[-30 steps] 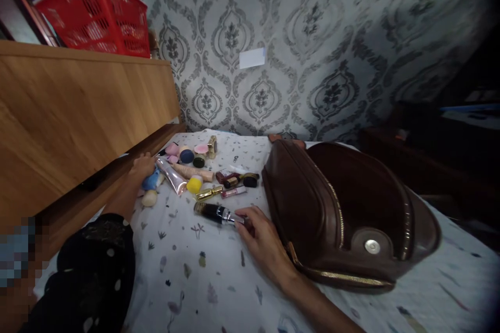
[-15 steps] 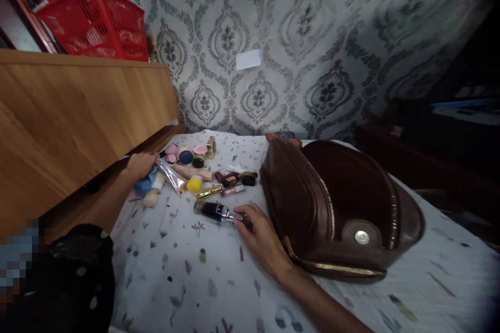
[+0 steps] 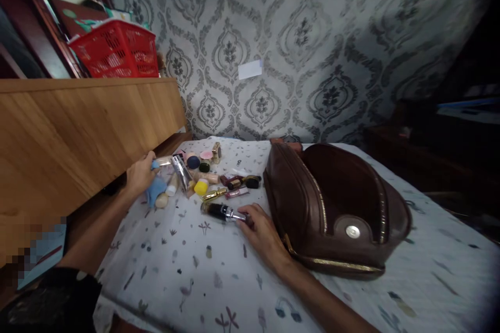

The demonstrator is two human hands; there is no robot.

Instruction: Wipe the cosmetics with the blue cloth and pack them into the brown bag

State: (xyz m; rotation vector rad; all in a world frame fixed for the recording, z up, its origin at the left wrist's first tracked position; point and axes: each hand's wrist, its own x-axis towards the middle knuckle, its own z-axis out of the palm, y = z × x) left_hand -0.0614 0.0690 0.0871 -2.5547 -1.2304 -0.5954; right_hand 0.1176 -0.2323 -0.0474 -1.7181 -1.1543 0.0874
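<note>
1. Black-and-silver cosmetic cylinder [image 3: 217, 211] lies at the right hand's [image 3: 264, 233] ten o'clock, its silver end pinched between fingertips, likely for steadiness.
2. Farther toward ten o'clock, the left hand [image 3: 139, 175] meets a pale, blue-ended item [image 3: 164, 161]; blur hides whether it grips.
3. Brown leather bag [image 3: 291, 192] gapes at three o'clock, presumably for access.

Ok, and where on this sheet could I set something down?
The sheet is barest nearer you than the black tube. A smaller patch lies between the gold case and the brown bag, toward the wall. It's crowded from your left hand to the black tube.
</note>
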